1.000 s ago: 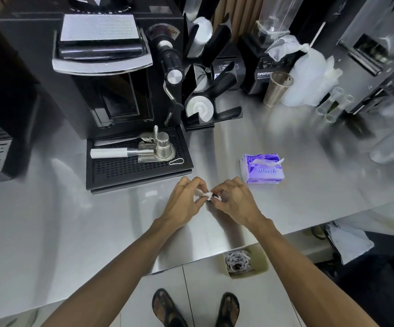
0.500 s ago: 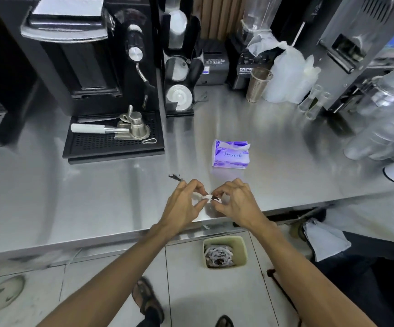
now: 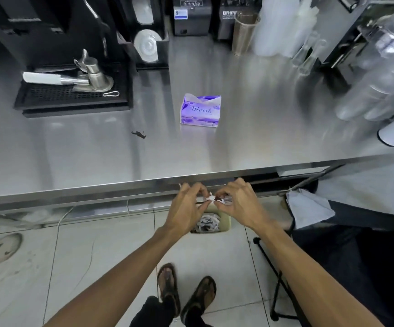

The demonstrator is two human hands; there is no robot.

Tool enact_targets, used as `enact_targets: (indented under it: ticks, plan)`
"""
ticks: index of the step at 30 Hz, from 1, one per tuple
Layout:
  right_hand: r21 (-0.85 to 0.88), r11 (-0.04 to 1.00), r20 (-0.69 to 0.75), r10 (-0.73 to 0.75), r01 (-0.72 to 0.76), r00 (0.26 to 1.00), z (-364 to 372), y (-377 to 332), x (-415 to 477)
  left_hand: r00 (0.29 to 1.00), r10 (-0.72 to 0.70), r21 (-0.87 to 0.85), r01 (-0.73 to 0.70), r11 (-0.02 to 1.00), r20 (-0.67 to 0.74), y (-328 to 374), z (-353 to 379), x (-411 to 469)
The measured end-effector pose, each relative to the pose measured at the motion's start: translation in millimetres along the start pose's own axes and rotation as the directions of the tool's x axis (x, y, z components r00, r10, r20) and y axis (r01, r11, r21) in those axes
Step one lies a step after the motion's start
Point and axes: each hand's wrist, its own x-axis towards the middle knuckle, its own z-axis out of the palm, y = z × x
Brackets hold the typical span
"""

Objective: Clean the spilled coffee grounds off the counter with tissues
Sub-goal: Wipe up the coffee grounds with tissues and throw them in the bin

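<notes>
Both hands pinch one small crumpled white tissue (image 3: 215, 199) with dark coffee grounds on it. My left hand (image 3: 187, 204) holds its left side and my right hand (image 3: 237, 201) its right side. They hover past the front edge of the steel counter (image 3: 97, 161), directly above a small beige bin (image 3: 225, 224) on the floor that holds used tissues. A small dark smear of coffee grounds (image 3: 139, 134) lies on the counter, left of a purple tissue pack (image 3: 200, 110).
A black drip tray (image 3: 73, 100) with a portafilter stands at the back left under the espresso machine. Clear plastic cups (image 3: 377, 90) lie at the right. A metal cup (image 3: 244, 31) and grinders line the back. A black folding stool (image 3: 278, 274) stands on the floor at the right.
Both hands have carried the tissue from above the counter back over its front edge to above the bin. The view has tilted down toward the floor.
</notes>
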Motion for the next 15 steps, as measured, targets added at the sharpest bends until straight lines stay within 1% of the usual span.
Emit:
enact_targets:
  ticks: [5, 10, 13, 15]
  plan:
    - [-0.003, 0.999, 0.02, 0.049, -0.049, 0.999, 63.9, 48.9, -4.4, 0.998, -0.032, 0.025, 0.03, 0.999, 0.054, -53.0, 59.6, 12.3]
    - [-0.041, 0.994, 0.031, 0.103, -0.101, 0.994, 176.4, 118.2, -5.3, 0.994, 0.009, 0.089, -0.019, 0.996, 0.109, -150.0, 149.1, 33.3]
    - [-0.053, 0.989, 0.052, 0.141, -0.139, 0.989, 251.4, 158.2, -7.1, 0.978, 0.082, 0.161, -0.113, 0.98, 0.191, -212.5, 202.0, 45.2]
    - [-0.048, 0.986, 0.065, 0.162, -0.159, 0.985, 296.0, 182.4, -9.0, 0.974, 0.076, 0.184, -0.117, 0.976, 0.215, -249.9, 233.3, 49.4]
